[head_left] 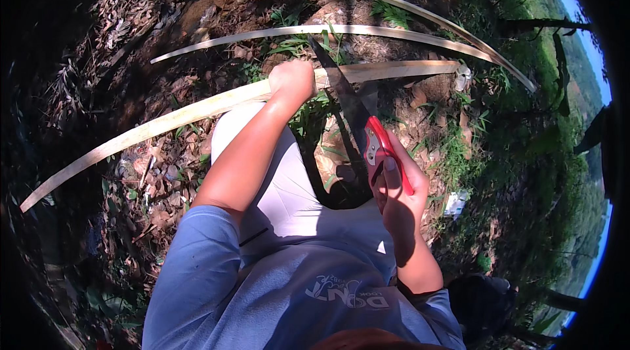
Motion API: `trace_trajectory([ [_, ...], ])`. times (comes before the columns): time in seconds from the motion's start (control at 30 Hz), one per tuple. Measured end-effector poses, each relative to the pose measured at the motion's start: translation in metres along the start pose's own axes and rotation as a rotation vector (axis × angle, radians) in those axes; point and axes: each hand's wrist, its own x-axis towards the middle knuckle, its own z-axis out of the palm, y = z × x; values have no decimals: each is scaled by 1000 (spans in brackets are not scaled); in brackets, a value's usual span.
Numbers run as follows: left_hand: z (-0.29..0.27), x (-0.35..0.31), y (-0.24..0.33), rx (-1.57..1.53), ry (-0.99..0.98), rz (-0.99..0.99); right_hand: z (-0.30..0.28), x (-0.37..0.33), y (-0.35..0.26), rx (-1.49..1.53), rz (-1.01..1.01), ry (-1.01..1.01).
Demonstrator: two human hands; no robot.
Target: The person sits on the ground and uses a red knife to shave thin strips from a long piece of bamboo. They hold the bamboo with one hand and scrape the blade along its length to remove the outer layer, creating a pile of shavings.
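Observation:
My left hand (293, 81) is closed around a long pale wooden strip (177, 118), which runs from the lower left across my raised knee to the right. In my right hand (401, 183) is the red handle of a hand saw (351, 104). Its dark blade points up and away, crossing the strip just right of my left fist. The blade seems to lie against the strip there, though I cannot tell whether the teeth are in the wood. The strip's right end lies near a pale crumpled thing.
Two more pale strips, a middle one (275, 32) and a farther one (407, 3), lie on the leaf-covered ground ahead. A white scrap (456, 203) is on the ground at right. Grass and green plants grow at the right, with ferns (394, 12) ahead.

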Motion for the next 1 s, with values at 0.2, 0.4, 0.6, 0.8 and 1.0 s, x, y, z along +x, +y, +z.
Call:
trace_trajectory([
  [0.2,-12,-5,-2,-16,-44,20,-5,12,-21,-125,26,7],
  [0.4,-17,-14,13,59,-27,10,-6,58,0,15,24,21],
  [0.6,-8,-18,16,88,-10,35,18,110,19,-6,-96,-24],
  [0.8,-33,-4,11,35,-163,-39,63,149,60,-19,-350,47],
  [1.0,-27,-2,-7,21,-157,54,66,124,96,-73,-290,57],
])
